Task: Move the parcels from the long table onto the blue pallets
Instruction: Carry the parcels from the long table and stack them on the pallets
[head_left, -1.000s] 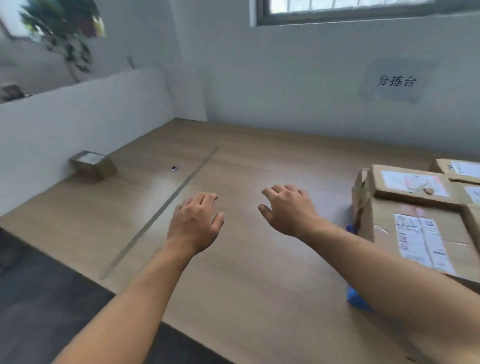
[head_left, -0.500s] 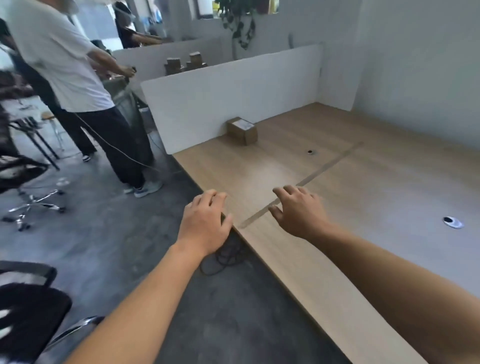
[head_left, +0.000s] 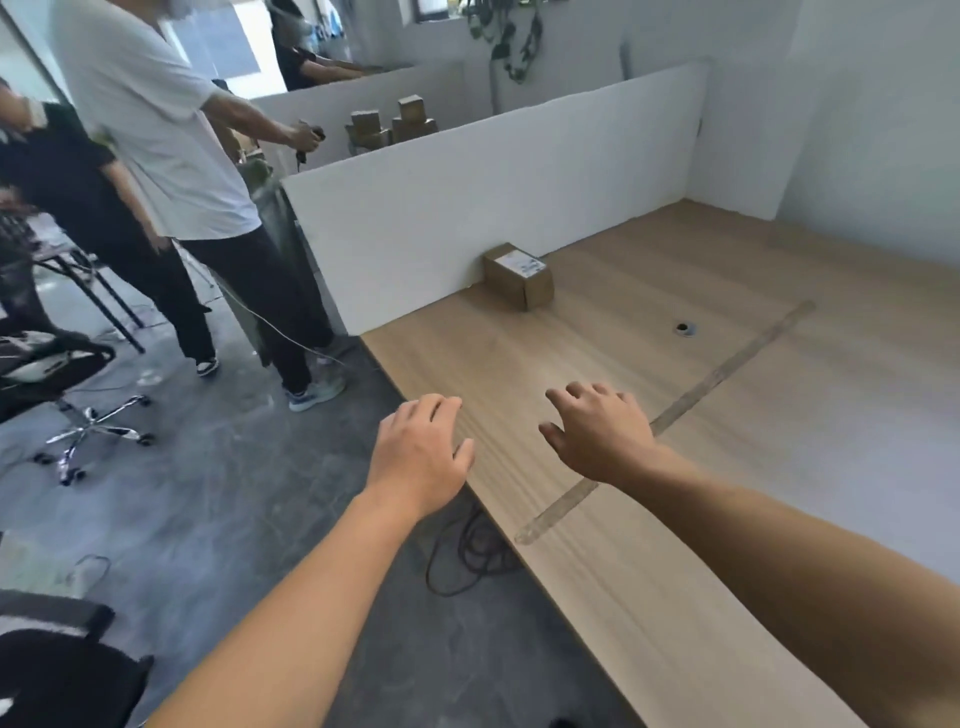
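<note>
Left hand (head_left: 421, 457), right hand (head_left: 597, 436): spread, empty.

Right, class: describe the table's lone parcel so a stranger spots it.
Find the wooden table and its white partition. At the partition's foot sits a small brown parcel, white label on top. Other boxes stand behind the partition, not on this table.

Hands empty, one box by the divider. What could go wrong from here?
Cable loop lies on the floor by the table edge: trip hazard.
Parcel sits by the white divider, beyond left hand and right hand: likely an awkward lean.
Person in white shirt stands in the aisle: possible collision.
</note>
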